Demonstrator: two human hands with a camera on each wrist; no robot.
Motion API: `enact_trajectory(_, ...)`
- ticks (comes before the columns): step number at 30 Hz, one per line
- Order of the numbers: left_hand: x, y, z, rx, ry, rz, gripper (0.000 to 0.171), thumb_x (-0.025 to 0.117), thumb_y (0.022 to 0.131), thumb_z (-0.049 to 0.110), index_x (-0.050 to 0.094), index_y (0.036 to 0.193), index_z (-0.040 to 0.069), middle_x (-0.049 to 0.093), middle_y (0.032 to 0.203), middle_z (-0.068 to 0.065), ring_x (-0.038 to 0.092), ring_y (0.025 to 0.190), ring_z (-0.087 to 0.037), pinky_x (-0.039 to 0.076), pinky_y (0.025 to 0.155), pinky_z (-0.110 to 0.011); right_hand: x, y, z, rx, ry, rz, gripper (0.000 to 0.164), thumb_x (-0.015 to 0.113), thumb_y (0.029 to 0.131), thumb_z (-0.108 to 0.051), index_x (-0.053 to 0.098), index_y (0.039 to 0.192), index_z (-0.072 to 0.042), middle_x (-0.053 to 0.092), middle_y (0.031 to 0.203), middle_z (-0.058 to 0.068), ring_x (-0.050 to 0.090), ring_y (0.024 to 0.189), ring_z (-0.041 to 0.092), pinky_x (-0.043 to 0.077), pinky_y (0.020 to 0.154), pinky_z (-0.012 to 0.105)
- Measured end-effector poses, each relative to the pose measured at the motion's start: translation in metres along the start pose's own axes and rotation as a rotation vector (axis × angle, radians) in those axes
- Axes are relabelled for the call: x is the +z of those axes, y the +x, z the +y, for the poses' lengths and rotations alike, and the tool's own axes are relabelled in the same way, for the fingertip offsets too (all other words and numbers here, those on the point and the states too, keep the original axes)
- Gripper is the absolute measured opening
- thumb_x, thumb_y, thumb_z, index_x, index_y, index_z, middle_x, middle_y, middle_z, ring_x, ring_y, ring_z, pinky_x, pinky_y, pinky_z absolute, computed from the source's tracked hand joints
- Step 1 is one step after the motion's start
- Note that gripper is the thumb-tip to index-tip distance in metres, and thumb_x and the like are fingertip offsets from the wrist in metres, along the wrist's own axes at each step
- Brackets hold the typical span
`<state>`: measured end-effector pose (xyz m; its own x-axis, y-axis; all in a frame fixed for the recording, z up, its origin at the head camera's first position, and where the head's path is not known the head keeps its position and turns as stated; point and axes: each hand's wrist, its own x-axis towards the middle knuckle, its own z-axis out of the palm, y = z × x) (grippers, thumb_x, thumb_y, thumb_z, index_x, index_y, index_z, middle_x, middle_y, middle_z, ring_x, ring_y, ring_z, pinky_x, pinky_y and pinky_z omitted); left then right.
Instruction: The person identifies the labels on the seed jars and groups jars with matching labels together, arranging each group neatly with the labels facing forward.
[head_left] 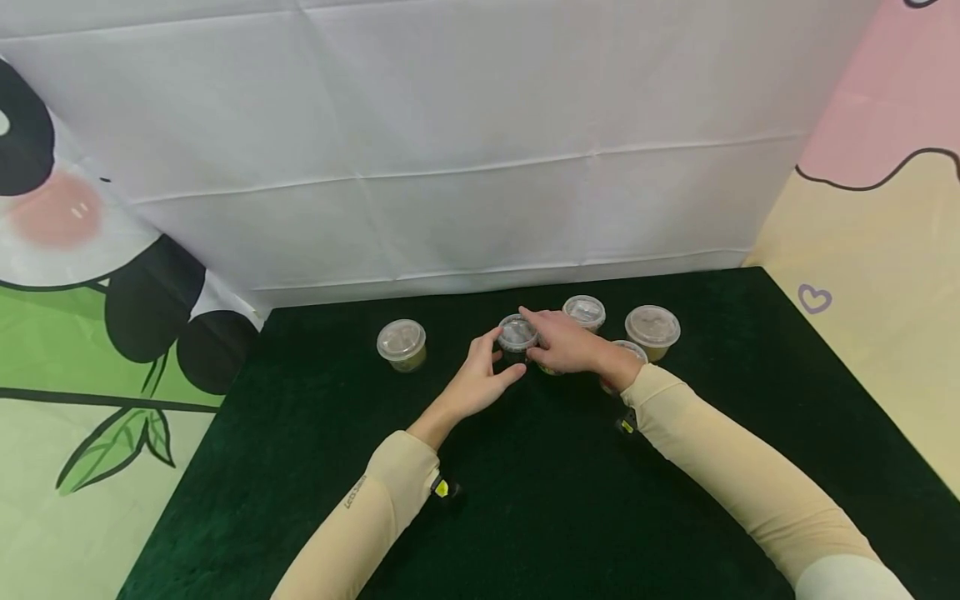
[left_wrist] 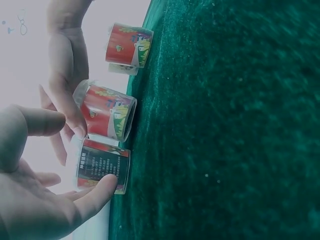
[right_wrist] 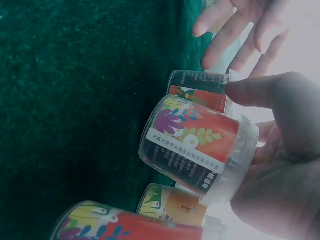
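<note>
A small clear plastic cup with a lid (head_left: 517,332) stands between the two hands; its dark text panel (left_wrist: 102,162) shows in the left wrist view. My right hand (head_left: 572,342) reaches over from the right and pinches this cup at its lid, thumb on the near side and forefinger on the far side. On the cup's left is my left hand (head_left: 480,383), fingers spread and thumb apart, fingertips close beside it. Another lidded cup with a red, leafy label (right_wrist: 192,145) stands under my right palm, mostly hidden in the head view.
Another lidded cup (head_left: 401,343) stands apart on the left. More lidded cups stand right of the hands: one at the back (head_left: 584,312), one farther right (head_left: 652,327), and one partly behind my right wrist (head_left: 632,347). The dark green cloth (head_left: 510,517) meets a white backdrop (head_left: 465,225).
</note>
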<state>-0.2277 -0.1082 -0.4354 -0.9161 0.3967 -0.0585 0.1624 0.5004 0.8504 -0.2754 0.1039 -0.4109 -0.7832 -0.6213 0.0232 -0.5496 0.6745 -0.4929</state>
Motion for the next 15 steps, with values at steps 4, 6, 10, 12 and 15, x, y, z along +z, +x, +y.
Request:
enact_trajectory(4,0.001,0.0,-0.001,-0.01,0.014,-0.009,0.08,0.061,0.103,0.032,0.013,0.162,0.009,0.015,0.162,-0.019,0.037,0.143,-0.04,0.043,0.11,-0.046,0.002,0.001,-0.001,0.011,-0.027,0.006,0.068,0.062,0.099,-0.014,0.029,0.155,0.007,0.042,0.152,0.027,0.039,0.14,0.042,0.028,0.116,0.057)
enact_trajectory(6,0.001,0.0,-0.002,-0.014,0.019,-0.012,0.08,0.061,0.103,0.033,0.013,0.162,0.009,0.015,0.162,-0.019,0.037,0.143,-0.039,0.043,0.11,-0.046,0.004,0.001,-0.001,0.012,-0.043,0.014,0.067,0.061,0.1,-0.014,0.029,0.154,0.008,0.042,0.152,0.027,0.039,0.141,0.042,0.027,0.117,0.056)
enact_trajectory(10,0.001,0.0,-0.002,-0.022,0.027,-0.016,0.081,0.061,0.103,0.034,0.012,0.162,0.01,0.016,0.162,-0.019,0.038,0.143,-0.038,0.043,0.109,-0.047,0.008,0.001,-0.001,0.008,-0.086,0.048,0.07,0.063,0.099,-0.015,0.028,0.154,0.009,0.045,0.15,0.027,0.042,0.139,0.042,0.028,0.117,0.056)
enact_trajectory(12,0.001,-0.001,-0.001,-0.028,0.025,-0.022,0.081,0.061,0.103,0.033,0.011,0.162,0.01,0.016,0.162,-0.02,0.038,0.143,-0.038,0.043,0.109,-0.048,0.011,0.001,0.0,0.01,-0.107,0.064,0.071,0.064,0.099,-0.016,0.027,0.155,0.009,0.046,0.148,0.027,0.043,0.138,0.041,0.029,0.117,0.055)
enact_trajectory(15,0.0,0.0,-0.001,-0.024,0.02,-0.035,0.081,0.061,0.103,0.032,0.01,0.162,0.01,0.017,0.162,-0.021,0.038,0.143,-0.039,0.041,0.11,-0.049,0.014,0.001,0.0,0.013,-0.129,0.079,0.072,0.065,0.099,-0.016,0.028,0.155,0.008,0.047,0.147,0.027,0.044,0.137,0.041,0.029,0.117,0.055)
